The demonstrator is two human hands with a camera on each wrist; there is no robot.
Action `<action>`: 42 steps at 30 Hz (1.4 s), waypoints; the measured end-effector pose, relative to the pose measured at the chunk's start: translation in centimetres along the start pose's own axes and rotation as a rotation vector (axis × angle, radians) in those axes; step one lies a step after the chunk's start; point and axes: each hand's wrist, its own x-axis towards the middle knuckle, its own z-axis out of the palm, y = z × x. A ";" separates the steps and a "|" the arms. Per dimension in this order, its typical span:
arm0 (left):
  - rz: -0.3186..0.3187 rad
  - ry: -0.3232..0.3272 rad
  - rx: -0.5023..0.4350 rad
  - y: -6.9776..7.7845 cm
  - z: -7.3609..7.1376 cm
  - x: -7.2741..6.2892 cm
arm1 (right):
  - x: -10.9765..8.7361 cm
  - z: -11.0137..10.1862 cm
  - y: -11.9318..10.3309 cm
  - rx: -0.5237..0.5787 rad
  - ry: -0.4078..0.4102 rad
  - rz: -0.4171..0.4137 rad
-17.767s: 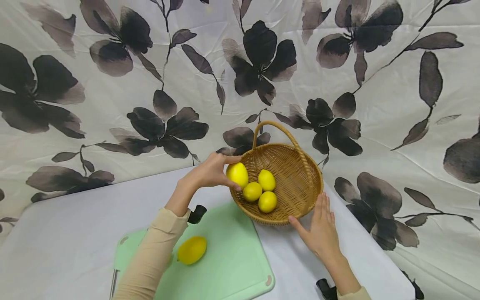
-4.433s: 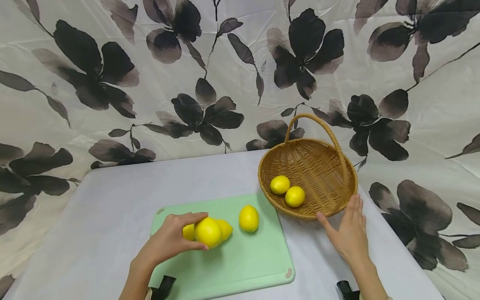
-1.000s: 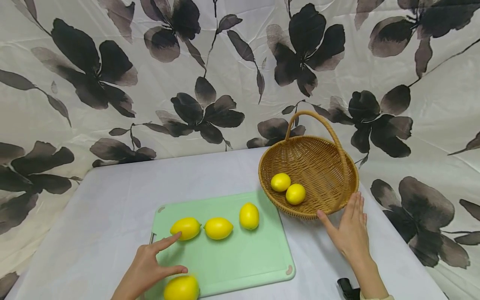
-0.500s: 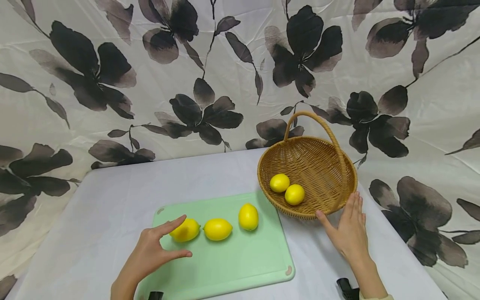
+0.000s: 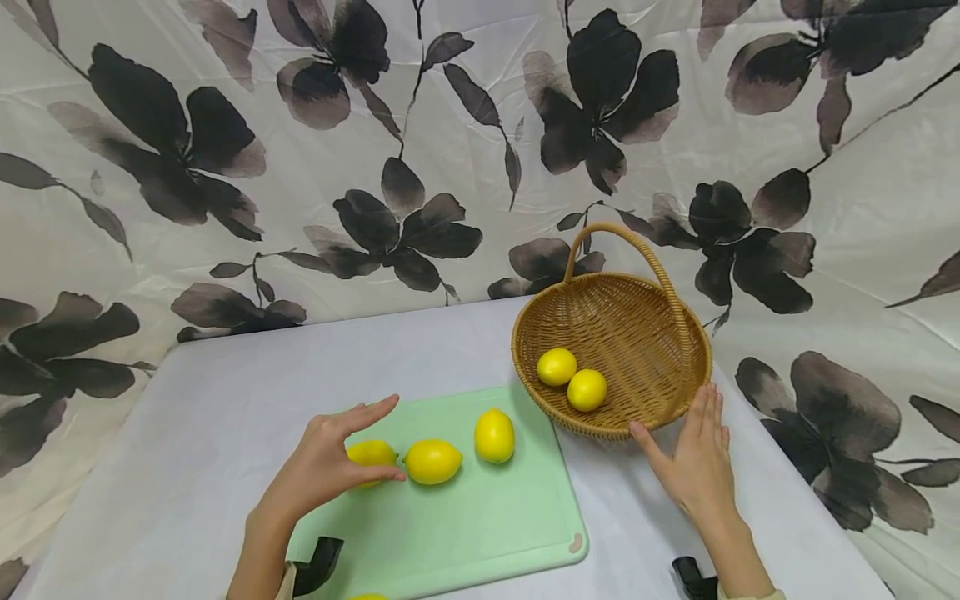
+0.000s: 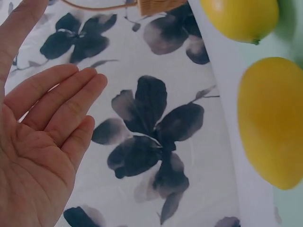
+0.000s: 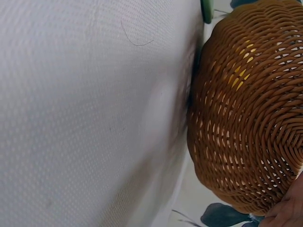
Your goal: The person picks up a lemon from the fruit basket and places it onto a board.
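Observation:
My left hand hovers over the left of a green cutting board, thumb and fingers spread apart, holding nothing. It partly covers a lemon; beside that lie another lemon and, farther right, an upright-looking lemon. A fourth lemon barely shows at the bottom edge. My right hand rests straight fingers and thumb against the near right side of a wicker basket, which tilts toward me. Inside the basket sit two lemons. The right wrist view shows the basket's woven underside.
A white cloth covers the table beneath board and basket. Behind it hangs a floral curtain. The basket's tall handle arches over its opening. A black wrist strap mount sits on my left wrist.
Over the earlier frames, lemons went from basket to board, leaving two inside. My left hand let go of one near the board's front, then rose and moved right. My right hand stayed.

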 end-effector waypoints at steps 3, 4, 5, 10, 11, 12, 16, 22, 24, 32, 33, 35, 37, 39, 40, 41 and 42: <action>0.008 -0.014 -0.001 0.1 0.0 0.7 | 0.0 0.0 0.1 0.003 0.007 -0.006; 0.011 -0.017 0.001 0.2 0.0 0.9 | 0.1 0.0 0.1 0.004 0.008 -0.006; 0.013 -0.019 0.003 0.2 0.0 1.1 | 0.1 -0.1 0.2 0.003 0.009 -0.007; 0.024 -0.027 0.003 0.4 0.2 2.0 | 0.1 -0.1 0.3 0.003 0.010 -0.006; 0.022 -0.031 0.000 0.4 0.3 2.2 | 0.1 -0.1 0.4 0.005 0.010 -0.006; 0.020 -0.037 -0.003 0.5 0.3 2.4 | 0.1 -0.1 0.4 0.005 0.011 -0.007; 0.000 -0.064 -0.018 0.7 0.4 2.9 | 0.2 -0.1 0.4 0.006 0.008 -0.011; -0.017 -0.090 -0.024 0.9 0.5 3.4 | 0.0 0.2 0.3 0.016 -0.006 0.000; -0.016 -0.091 -0.023 1.0 0.5 3.5 | 0.0 0.3 0.3 0.015 -0.011 0.002; 0.036 -0.099 -0.019 1.5 1.0 5.1 | 0.2 -0.1 0.5 -0.005 -0.003 -0.001; 0.045 -0.100 -0.021 1.6 1.1 5.3 | 0.2 -0.1 0.5 -0.004 0.001 -0.003; 0.061 -0.106 -0.023 1.8 1.2 6.0 | 0.2 0.0 0.6 -0.002 0.004 -0.004; 0.070 -0.119 -0.026 2.1 1.3 6.6 | 0.1 0.0 0.7 0.001 0.005 -0.004; 0.074 -0.133 -0.030 2.3 1.4 7.3 | 0.1 0.0 0.8 0.000 -0.006 0.003; 0.074 -0.138 -0.033 2.4 1.5 7.5 | 0.1 0.0 0.8 0.001 -0.014 0.007; 0.073 -0.143 -0.038 2.5 1.6 7.8 | 0.1 -0.1 0.8 0.000 -0.019 0.011; 0.073 -0.146 -0.041 2.6 1.6 8.1 | 0.1 -0.1 0.8 -0.001 -0.024 0.014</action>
